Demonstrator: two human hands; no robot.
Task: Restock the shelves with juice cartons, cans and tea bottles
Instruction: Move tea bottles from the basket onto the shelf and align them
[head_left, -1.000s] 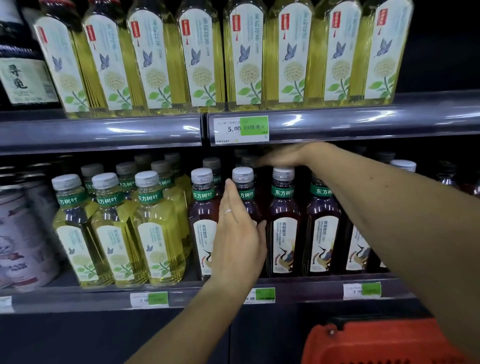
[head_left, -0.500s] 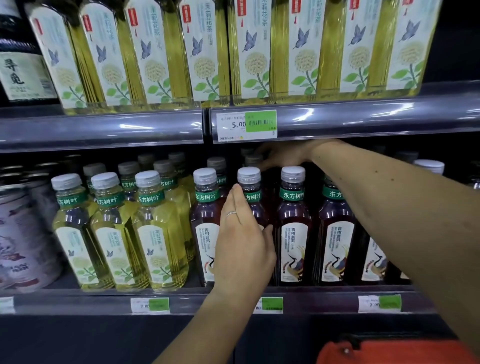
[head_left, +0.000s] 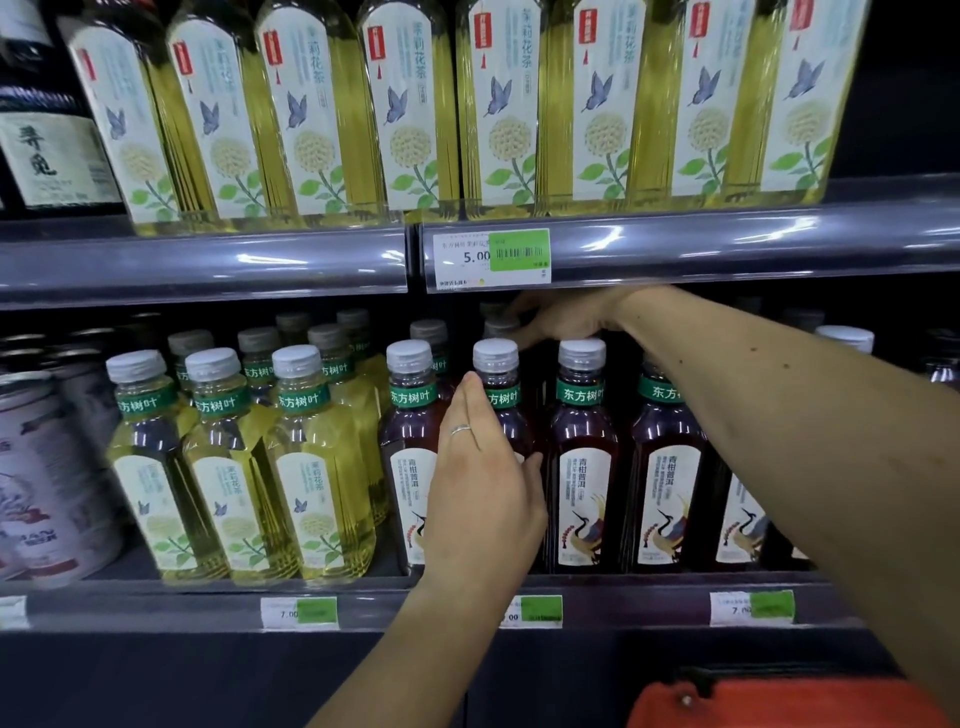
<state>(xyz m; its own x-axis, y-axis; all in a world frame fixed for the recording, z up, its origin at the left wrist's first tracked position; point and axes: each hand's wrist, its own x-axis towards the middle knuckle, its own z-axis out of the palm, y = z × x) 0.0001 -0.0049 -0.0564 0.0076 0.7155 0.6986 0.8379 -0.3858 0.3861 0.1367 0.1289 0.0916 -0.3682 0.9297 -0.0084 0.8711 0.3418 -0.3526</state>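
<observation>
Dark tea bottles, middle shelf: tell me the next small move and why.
Probably ease the right hand back out from the rear row. It reaches over the front caps, and the left hand lies against a front dark tea bottle, seemingly steadying it.

The green neck bands (head_left: 413, 397) of the bottles on the middle shelf carry the white characters 东方树叶. The tall bottles (head_left: 410, 109) on the upper shelf show 茉莉花茶 on their pale labels. The dark tea bottles (head_left: 584, 493) have 青柑普洱 on their white labels. The price tag (head_left: 491, 258) on the upper shelf edge reads 5.00. A lower tag (head_left: 298, 613) reads 7.00. A dark bottle (head_left: 49, 150) at far left bears two large characters, too unclear to read surely.
</observation>
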